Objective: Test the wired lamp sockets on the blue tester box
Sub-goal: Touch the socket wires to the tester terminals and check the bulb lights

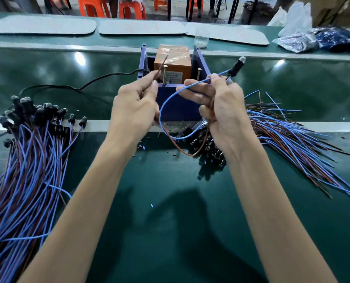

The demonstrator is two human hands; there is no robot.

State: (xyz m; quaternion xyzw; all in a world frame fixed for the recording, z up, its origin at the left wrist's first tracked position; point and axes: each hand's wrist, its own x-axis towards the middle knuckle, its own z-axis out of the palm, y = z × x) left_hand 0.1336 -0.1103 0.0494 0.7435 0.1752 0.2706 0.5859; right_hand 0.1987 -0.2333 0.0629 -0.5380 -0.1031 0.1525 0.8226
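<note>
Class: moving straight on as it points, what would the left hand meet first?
Probably the upright screw on the blue tester box, just beyond the left hand and its brown wire; depth is unclear.

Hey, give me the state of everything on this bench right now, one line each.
left hand, pinches brown wire end
right hand, grips blue wire
lamp socket, raised beside the tester box, bulb glow unclear
tester box, open on top, two screws upright
left socket bundle, lying loose, untouched

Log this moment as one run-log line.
left hand: pinches brown wire beside tester box screw | right hand: holds blue wire, socket raised | contact: cannot tell
</note>
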